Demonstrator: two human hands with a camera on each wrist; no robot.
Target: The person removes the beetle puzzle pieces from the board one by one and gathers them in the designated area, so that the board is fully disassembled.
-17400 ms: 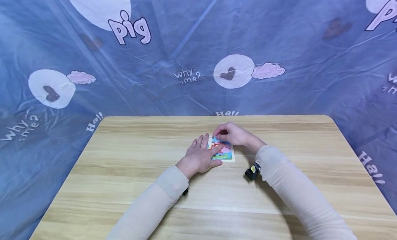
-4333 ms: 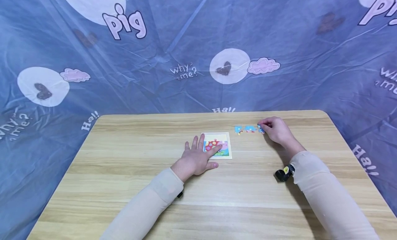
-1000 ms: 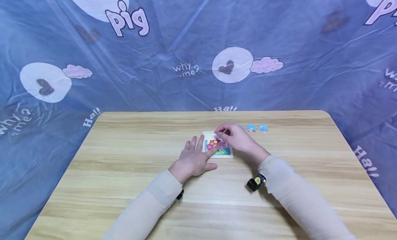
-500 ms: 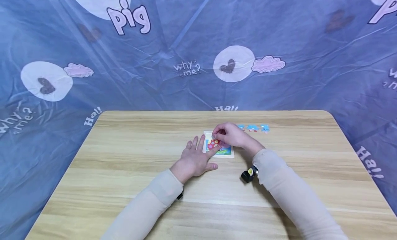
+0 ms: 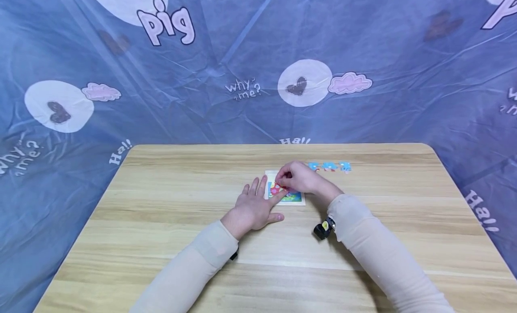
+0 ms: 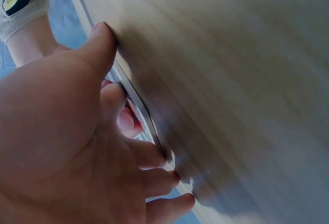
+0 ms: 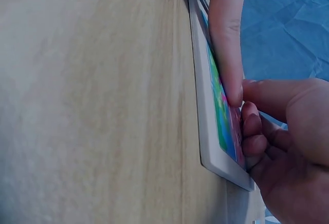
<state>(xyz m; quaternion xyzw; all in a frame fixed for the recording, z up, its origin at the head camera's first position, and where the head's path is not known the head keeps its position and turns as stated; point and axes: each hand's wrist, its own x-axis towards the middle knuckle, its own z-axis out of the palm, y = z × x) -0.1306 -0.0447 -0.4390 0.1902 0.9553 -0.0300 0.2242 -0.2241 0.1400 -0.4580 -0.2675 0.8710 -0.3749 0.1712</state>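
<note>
At center, one flat, white-rimmed puzzle (image 5: 295,198) on a wood-grain table (image 5: 177,205); left hand (image 5: 254,208) spread, pressing it; right hand (image 5: 300,177) curled over it, grip unclear. Slightly upper right: three blue, knobbed pieces (image 5: 329,166).

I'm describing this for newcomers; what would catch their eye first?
Probably the blue backdrop behind the table, with "pig" lettering. Next, the white-framed picture puzzle mid-table, with a finger of the left hand laid on it and the right hand bent over it. Then three loose blue pieces, right of the puzzle near the far edge.
</note>
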